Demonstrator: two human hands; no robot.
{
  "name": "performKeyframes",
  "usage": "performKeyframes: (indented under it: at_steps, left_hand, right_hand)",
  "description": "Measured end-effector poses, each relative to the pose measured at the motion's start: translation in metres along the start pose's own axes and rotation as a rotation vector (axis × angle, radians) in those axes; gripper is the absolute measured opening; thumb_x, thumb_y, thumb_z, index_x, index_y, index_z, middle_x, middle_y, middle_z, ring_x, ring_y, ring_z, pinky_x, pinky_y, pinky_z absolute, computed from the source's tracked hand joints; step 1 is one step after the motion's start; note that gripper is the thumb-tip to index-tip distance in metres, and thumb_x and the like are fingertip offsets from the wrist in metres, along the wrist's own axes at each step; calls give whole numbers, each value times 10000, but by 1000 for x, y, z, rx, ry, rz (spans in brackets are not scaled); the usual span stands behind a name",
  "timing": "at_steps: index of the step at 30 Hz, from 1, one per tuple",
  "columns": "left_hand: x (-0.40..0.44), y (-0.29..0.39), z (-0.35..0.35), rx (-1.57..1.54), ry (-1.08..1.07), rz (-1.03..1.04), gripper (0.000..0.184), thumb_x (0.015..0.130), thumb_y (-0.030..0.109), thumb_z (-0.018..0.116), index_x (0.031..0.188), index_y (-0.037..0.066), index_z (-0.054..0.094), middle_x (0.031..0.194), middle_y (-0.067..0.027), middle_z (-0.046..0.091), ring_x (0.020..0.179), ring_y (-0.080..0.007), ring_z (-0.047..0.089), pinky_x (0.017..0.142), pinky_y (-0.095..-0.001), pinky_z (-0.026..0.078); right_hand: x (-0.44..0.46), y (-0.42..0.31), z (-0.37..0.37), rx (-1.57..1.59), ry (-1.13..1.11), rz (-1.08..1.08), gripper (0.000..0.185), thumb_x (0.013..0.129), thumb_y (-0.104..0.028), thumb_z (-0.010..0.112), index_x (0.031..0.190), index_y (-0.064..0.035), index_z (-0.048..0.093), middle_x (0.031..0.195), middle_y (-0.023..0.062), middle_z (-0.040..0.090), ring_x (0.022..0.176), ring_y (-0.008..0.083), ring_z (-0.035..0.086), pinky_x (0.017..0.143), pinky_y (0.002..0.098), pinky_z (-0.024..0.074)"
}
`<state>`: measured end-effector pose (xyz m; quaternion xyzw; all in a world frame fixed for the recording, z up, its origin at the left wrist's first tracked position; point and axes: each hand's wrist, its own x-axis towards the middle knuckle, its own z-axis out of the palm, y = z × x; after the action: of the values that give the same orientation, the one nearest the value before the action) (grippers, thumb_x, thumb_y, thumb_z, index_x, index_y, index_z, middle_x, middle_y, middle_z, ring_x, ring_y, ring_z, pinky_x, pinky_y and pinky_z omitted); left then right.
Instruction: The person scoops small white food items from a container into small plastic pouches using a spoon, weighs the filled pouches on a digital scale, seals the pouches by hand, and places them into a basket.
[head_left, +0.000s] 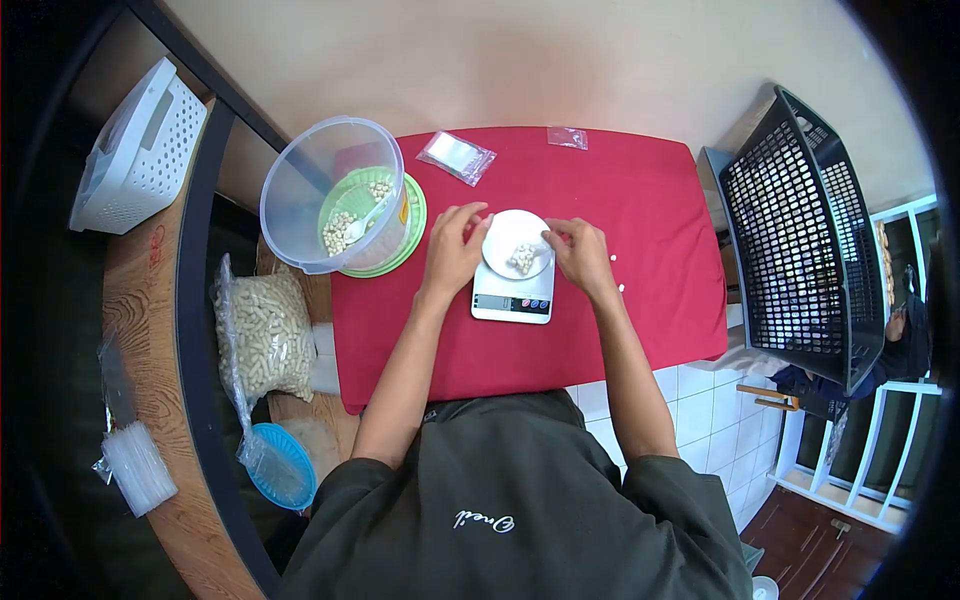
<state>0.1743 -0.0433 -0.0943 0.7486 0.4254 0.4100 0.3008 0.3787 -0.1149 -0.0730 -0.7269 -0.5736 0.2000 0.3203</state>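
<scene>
A person in a dark shirt works with 2 bare hands over a red-covered tabletop [650, 210], seen from above. In the middle, a small white plate [510, 228] sits on a white scale [520, 316], and a little heap of pale pieces [522, 258] lies on the plate toward its near side.

The left hand [456, 252] is at the plate's left rim, fingers loosely curved, with a gap between thumb and index finger and nothing visibly gripped. The right hand [582, 250] is at the opposite rim with its fingers bent; whether they pinch the rim or only rest against it cannot be told.

The work looks partway along: 1 portion is on the plate, on the scale, with both hands at it. The scale's reading is too small to make out. Much appears left to handle, since a clear bucket [290, 240] at the left holds many more pale pieces and a white spoon [356, 231]. 2 loose pieces [621, 288] lie apart on the cloth, right of the right hand. Beyond the plate lie a clear packet with white contents [455, 155] and a smaller clear packet [568, 138].
</scene>
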Motion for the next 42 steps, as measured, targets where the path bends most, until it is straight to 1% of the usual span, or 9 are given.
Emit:
performKeyframes:
  at_steps: [2,12,24,31,33,35,38,41,42]
  left_hand:
    - [-11,3,-17,-120,8,-127,225,929,105,643,1138,26,666,883,-53,642,758,-108,584,616,-241,448]
    - [-106,-26,-68,-231,79,-399,177,942,61,608,1107,20,656,813,-28,651,703,-65,557,577,-225,428]
    - [-113,-10,-73,-341,132,-440,187,945,51,605,1123,13,649,837,-37,663,734,-63,582,614,-213,441]
    - [-81,24,-63,-342,33,-371,196,921,58,639,1109,7,660,957,-81,679,856,-110,632,657,-235,475]
    - [-57,42,-59,-342,-62,-185,250,915,32,646,1161,-8,642,1103,-86,633,978,-124,603,799,-241,471]
    - [-32,54,-52,-355,-92,-115,280,895,31,669,1171,-4,644,1169,-107,611,1019,-138,583,819,-255,461]
    - [2,84,-44,-490,-106,122,249,855,108,716,1076,0,673,1005,-119,677,846,-154,612,719,-284,480]
    - [12,90,-43,-578,-326,15,140,907,28,647,1033,-33,657,996,-95,657,883,-110,596,767,-254,476]
    - [14,99,-41,-610,-269,5,131,885,83,691,953,-24,661,825,-77,670,758,-133,624,696,-276,489]
  right_hand:
    - [-7,3,-9,4,65,72,343,850,-167,707,1142,10,682,1011,212,687,845,310,681,740,406,540]
    - [-43,31,-22,226,2,342,254,865,-174,694,1052,-4,719,844,113,710,803,175,669,739,333,528]
    - [-12,14,12,68,30,160,206,801,-145,733,946,1,723,845,128,687,778,236,655,720,380,517]
    - [-18,-27,-7,172,-63,66,103,821,-48,672,869,43,660,845,165,685,748,251,673,676,363,524]
    - [-26,-55,-29,354,-173,21,65,855,-11,644,874,49,630,719,91,647,649,122,599,603,284,476]
    - [-33,-80,-51,326,-149,-26,36,857,16,638,870,47,623,705,81,637,607,99,572,561,251,450]
    - [-39,-105,-83,323,-141,-133,68,833,-3,655,875,47,636,725,112,669,627,147,628,572,291,486]
    - [-45,-118,-100,365,-116,-119,70,831,-3,659,877,44,632,715,100,660,616,130,620,572,276,484]
    - [-46,-116,-100,405,-105,-95,73,825,1,665,875,41,631,706,88,653,610,118,614,575,265,485]
